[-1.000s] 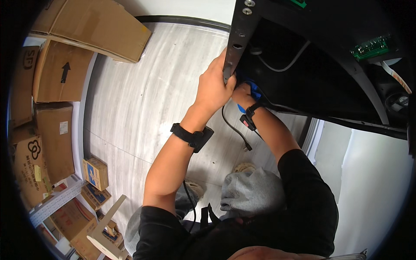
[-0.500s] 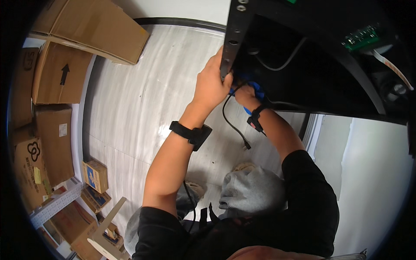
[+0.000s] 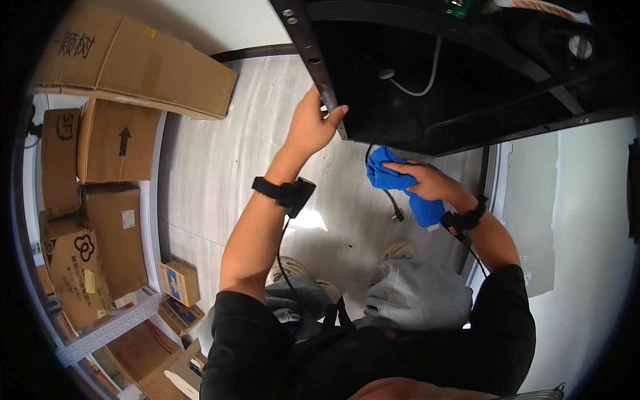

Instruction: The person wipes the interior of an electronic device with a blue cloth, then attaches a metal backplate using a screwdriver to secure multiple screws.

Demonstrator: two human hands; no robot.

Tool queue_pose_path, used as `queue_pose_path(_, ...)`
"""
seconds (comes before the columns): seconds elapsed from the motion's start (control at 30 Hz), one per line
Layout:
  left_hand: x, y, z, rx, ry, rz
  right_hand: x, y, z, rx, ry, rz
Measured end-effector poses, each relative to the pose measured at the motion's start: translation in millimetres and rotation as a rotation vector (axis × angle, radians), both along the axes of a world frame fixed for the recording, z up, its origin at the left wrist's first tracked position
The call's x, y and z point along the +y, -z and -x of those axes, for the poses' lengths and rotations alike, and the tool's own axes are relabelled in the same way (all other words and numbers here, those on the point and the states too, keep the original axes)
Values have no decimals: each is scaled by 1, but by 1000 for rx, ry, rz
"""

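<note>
The black housing (image 3: 460, 100), above and right of the person's left hand (image 3: 313, 123), looks heavy and rigid; hold its drilled edge (image 3: 319, 75), where that hand grips. Treat the green circuit board (image 3: 459, 7) as fragile. The blue cloth (image 3: 385, 172), bunched in the right hand (image 3: 430, 181), should handle soft and light; grasp any fold. Housing: dark, open-faced. Cloth: creased, bright.

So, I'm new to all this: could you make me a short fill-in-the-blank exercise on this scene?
1. The right hand holds a cloth coloured ____.
2. The left hand grips a large casing coloured ____.
3. Brown cardboard boxes stand along the picture's ____ side.

Missing words: blue; black; left.
</note>
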State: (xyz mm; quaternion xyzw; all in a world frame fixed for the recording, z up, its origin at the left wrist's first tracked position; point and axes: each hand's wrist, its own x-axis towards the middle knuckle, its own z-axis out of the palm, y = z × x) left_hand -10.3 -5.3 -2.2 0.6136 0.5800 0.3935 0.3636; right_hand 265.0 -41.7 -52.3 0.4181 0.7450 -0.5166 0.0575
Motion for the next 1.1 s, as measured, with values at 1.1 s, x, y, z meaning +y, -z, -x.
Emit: queue_pose_path(1.1, -5, -40, 13, -246, 155, 175, 50, -60, 123, 814, 543, -593)
